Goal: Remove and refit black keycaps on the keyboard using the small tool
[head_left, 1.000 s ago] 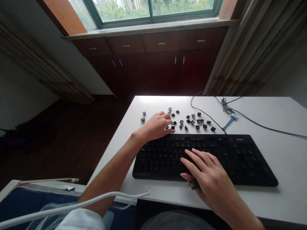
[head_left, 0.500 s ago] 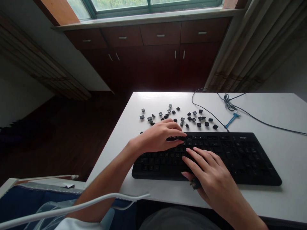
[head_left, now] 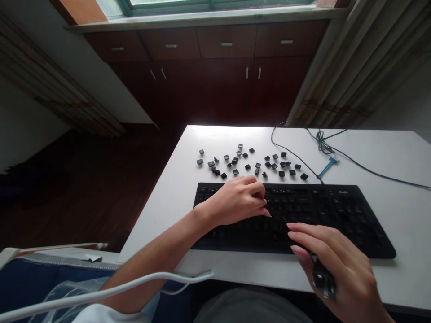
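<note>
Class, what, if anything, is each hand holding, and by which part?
The right hand holds a dark object, tucked by the thumb; the gripped part is hidden. Whether the left hand, over the keyboard, holds anything cannot be told.

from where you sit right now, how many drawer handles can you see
4, in a row below the windowsill: the far-left handle, the centre-left handle, the centre-right handle and the far-right handle. None of these is covered.
</note>
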### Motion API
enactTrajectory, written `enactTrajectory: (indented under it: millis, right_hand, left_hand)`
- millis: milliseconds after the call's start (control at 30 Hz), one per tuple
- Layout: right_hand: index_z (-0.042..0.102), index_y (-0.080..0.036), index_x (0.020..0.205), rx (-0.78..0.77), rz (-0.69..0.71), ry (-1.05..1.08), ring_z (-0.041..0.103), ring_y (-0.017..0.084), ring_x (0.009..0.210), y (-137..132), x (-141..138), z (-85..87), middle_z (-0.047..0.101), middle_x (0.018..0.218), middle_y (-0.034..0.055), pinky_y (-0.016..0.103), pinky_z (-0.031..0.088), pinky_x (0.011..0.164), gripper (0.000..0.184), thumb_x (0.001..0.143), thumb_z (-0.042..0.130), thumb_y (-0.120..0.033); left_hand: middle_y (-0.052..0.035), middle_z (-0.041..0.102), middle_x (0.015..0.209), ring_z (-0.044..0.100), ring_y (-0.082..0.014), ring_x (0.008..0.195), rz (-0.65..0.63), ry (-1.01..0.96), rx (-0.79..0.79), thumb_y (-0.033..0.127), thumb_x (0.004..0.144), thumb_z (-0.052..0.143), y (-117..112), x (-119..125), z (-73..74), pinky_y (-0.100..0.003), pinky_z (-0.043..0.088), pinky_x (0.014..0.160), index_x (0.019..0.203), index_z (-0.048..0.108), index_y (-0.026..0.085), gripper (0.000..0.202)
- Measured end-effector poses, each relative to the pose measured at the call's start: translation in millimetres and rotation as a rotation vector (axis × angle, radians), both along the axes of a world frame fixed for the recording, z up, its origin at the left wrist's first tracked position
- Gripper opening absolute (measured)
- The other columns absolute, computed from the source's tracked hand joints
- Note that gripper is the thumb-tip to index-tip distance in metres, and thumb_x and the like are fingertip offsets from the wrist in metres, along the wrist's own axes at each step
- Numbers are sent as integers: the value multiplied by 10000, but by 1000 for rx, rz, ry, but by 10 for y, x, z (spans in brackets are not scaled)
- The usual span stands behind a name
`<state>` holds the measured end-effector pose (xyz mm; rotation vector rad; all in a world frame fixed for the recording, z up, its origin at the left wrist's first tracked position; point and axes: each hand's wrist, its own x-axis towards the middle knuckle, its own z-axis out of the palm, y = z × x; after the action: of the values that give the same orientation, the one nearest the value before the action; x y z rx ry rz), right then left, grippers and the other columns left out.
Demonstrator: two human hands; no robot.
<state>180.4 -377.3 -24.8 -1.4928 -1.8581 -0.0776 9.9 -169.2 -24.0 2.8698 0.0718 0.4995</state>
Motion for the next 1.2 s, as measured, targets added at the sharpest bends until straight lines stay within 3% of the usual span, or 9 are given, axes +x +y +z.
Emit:
enactTrajectory:
  millis: [200,333,467,600,733,833,933,1067,1200]
  right_hand:
    - [635,-193,856,172,-89,498,676,210,689,-36,-47,-67,625,700,23,359,559,590,163,864,619,-31]
    - [568,-207,729,199,-194,820,622,185,562,76,-51,-37,572,633,14,343,514,488,311,1017,500,-303]
    - [540,-203,687,156,-253,1019,557,150,543,205,-24,29,571,604,14,295,440,491,453,1037,424,-466]
    - [481,-197,571,73,-215,1298,383,108,491,298,-20,113,345,486,-43,294,393,548,495,1013,493,-419]
    - [396,-204,525,-21,-197,1492,393,106,451,385,-47,180,319,474,-45,303,371,522,478,946,573,-348]
    - [373,-207,540,-92,-141,1546,338,86,383,452,-68,211,317,478,-56,294,264,422,477,925,610,-358]
    - [374,-205,551,-168,-161,1421,278,69,383,513,-63,227,315,475,-66,290,179,400,493,912,670,-364]
    - [424,-204,555,-244,-207,1162,325,80,429,561,-15,239,372,476,-53,292,202,421,478,899,713,-365]
    - [409,-204,564,-199,-150,1239,323,76,413,588,-23,254,358,477,-59,288,202,415,465,919,682,-329]
  left_hand:
    - [-66,705,1010,612,-183,892,-3,-2,-49,489,968,578,9,-35,-49,-318,519,785,983,781,195,357]
    - [-82,706,1033,629,-194,913,-3,0,-116,453,955,617,29,-62,-45,-316,532,794,1031,781,191,318]
    - [-81,711,1031,631,-183,904,-9,-2,-178,369,972,615,40,-55,-50,-302,534,780,1031,792,209,246]
    - [-73,720,1016,621,-176,894,-12,-47,-228,362,954,646,50,-30,-85,-291,526,764,1014,804,224,218]
    - [-61,722,998,602,-170,869,-2,-73,-259,373,934,672,59,-34,-92,-285,510,757,986,815,237,204]
    - [-55,717,1007,594,-167,857,3,-56,-267,383,929,678,66,-50,-78,-289,505,761,977,817,240,205]
    - [-51,715,994,594,-165,856,-2,-68,-279,374,926,682,71,-51,-86,-288,502,768,963,819,233,200]
    - [-47,715,971,593,-157,843,-11,-111,-288,366,929,679,71,-34,-131,-283,497,756,940,820,240,190]
    - [-52,714,970,593,-163,860,-14,-122,-287,362,921,690,63,-30,-155,-281,496,753,959,818,237,184]
